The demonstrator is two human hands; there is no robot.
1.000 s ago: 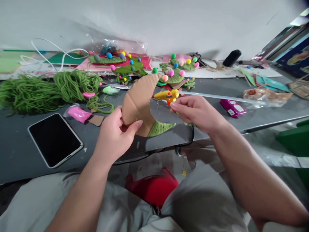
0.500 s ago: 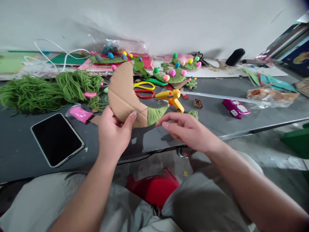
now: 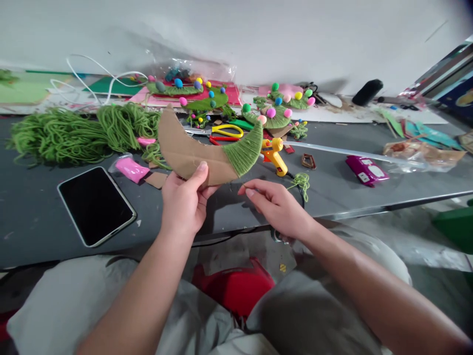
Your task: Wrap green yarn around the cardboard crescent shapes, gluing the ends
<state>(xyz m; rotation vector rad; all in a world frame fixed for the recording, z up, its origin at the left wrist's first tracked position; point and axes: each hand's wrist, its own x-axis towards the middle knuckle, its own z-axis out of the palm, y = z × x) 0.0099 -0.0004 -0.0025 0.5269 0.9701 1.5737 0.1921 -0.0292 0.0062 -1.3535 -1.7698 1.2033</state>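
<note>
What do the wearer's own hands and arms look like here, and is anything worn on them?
The left hand and right hand are bare: no gloves, rings or watch show. Both forearms are uncovered as far as the picture reaches, with no sleeve in view and no clear markings. Pale grey clothing covers the legs below.

From here the cardboard crescent (image 3: pixel 194 160) hides fingertips of the left grip (image 3: pixel 185 199) and part of the glue gun (image 3: pixel 277 160), anything in the right grip (image 3: pixel 275 202) being too fine to tell.
</note>
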